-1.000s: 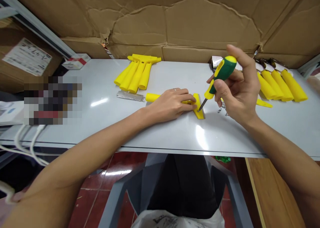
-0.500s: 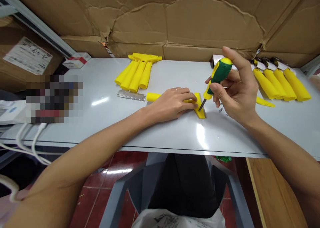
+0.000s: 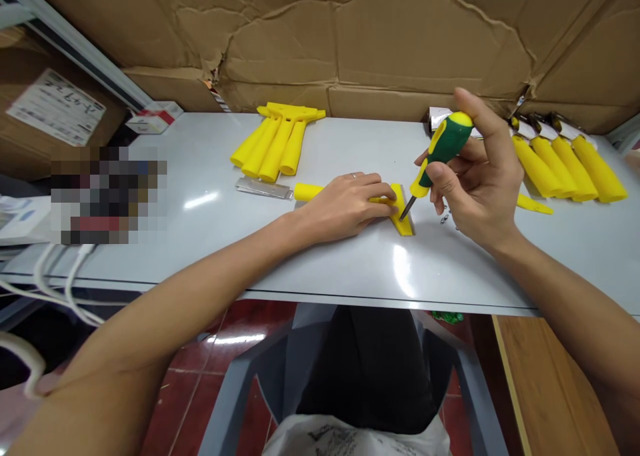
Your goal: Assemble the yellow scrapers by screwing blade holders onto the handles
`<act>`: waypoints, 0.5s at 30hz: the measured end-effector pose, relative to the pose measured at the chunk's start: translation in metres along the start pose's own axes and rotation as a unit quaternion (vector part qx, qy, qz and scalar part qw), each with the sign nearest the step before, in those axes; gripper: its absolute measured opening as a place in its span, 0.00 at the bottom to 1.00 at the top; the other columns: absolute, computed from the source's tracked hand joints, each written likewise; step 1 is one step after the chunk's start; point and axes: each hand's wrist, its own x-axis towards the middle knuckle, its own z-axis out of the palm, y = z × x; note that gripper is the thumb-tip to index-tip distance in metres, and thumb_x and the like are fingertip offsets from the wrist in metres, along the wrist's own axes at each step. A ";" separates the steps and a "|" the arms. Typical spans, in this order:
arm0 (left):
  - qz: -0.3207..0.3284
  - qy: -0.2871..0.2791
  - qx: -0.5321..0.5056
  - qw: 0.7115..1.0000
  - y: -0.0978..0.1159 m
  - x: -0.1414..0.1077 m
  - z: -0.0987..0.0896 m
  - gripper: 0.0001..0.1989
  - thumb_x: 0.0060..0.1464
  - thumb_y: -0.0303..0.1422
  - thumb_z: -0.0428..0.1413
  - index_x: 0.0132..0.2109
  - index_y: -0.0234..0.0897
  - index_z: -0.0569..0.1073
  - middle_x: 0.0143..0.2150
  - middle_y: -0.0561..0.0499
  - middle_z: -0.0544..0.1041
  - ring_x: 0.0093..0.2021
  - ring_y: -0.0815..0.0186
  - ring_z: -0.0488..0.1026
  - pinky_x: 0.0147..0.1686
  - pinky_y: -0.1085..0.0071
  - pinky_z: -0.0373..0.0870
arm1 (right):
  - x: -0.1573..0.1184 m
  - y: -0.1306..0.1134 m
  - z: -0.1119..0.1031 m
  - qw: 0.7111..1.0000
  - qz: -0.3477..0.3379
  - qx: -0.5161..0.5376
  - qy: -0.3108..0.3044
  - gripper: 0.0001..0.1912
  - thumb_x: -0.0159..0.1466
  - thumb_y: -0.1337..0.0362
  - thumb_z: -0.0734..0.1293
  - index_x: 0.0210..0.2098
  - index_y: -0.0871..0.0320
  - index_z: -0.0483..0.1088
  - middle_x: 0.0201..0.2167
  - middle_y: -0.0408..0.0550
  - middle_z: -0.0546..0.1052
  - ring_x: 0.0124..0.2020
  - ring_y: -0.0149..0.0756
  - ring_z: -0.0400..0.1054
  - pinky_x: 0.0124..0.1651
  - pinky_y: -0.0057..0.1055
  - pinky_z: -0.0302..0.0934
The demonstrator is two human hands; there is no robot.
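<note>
A yellow T-shaped scraper (image 3: 401, 226) lies flat on the table, its round handle pointing left. My left hand (image 3: 350, 206) is closed over its neck, with the fingers at the crosspiece, and hides much of the handle. In my right hand (image 3: 483, 183) is a screwdriver (image 3: 450, 139) with a green and yellow grip, tilted with its top to the right. Its tip meets the scraper's crosspiece. Several small screws (image 3: 445, 217) lie by my right fingers. A flat yellow strip (image 3: 535, 205) is partly hidden behind that hand.
Yellow T-shaped handles (image 3: 270, 146) lie together at the back left, near a packet of flat metal blades (image 3: 263, 189). More yellow-handled scrapers (image 3: 570, 169) lie at the right. Cardboard (image 3: 380, 43) walls the back. White cables (image 3: 75, 286) hang at the left edge.
The screwdriver's grip leans slightly farther right, along with my right hand, while its tip stays on the crosspiece. My left hand keeps its hold on the scraper.
</note>
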 end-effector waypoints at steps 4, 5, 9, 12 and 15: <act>0.001 0.001 0.003 1.000 0.001 0.000 0.000 0.13 0.75 0.30 0.53 0.54 0.45 0.82 0.56 0.50 0.84 0.51 0.61 0.77 0.41 0.65 0.69 | 0.000 0.000 0.001 1.000 -0.012 0.003 0.006 0.32 0.68 0.47 0.76 0.69 0.31 0.69 0.41 0.44 0.83 0.21 0.32 0.70 0.13 0.27 0.63; 0.001 0.000 0.004 1.000 0.001 0.000 0.000 0.12 0.74 0.30 0.54 0.54 0.45 0.82 0.56 0.49 0.84 0.51 0.61 0.77 0.41 0.65 0.69 | 0.000 0.001 0.001 1.000 -0.014 0.004 0.007 0.31 0.68 0.48 0.75 0.69 0.30 0.69 0.41 0.44 0.83 0.21 0.32 0.70 0.13 0.27 0.63; -0.001 -0.001 0.001 1.000 0.000 -0.001 0.000 0.12 0.73 0.29 0.55 0.54 0.45 0.83 0.56 0.49 0.84 0.51 0.62 0.77 0.41 0.64 0.70 | 0.000 0.001 0.001 1.000 -0.009 0.004 0.001 0.32 0.68 0.48 0.76 0.69 0.31 0.69 0.41 0.44 0.84 0.22 0.33 0.72 0.13 0.27 0.62; 0.000 0.001 0.000 1.000 0.000 0.000 0.001 0.11 0.74 0.29 0.55 0.53 0.45 0.83 0.56 0.50 0.84 0.51 0.62 0.77 0.41 0.65 0.69 | 0.000 0.000 0.000 1.000 -0.005 0.007 -0.021 0.32 0.69 0.51 0.75 0.70 0.32 0.68 0.41 0.44 0.83 0.23 0.32 0.72 0.14 0.26 0.63; 0.003 0.007 -0.002 1.000 0.000 0.000 0.002 0.11 0.74 0.30 0.55 0.53 0.45 0.83 0.55 0.51 0.84 0.50 0.62 0.78 0.41 0.64 0.69 | 0.002 -0.001 -0.004 0.999 -0.011 0.014 -0.051 0.32 0.70 0.52 0.75 0.71 0.32 0.67 0.42 0.43 0.82 0.24 0.32 0.72 0.16 0.27 0.66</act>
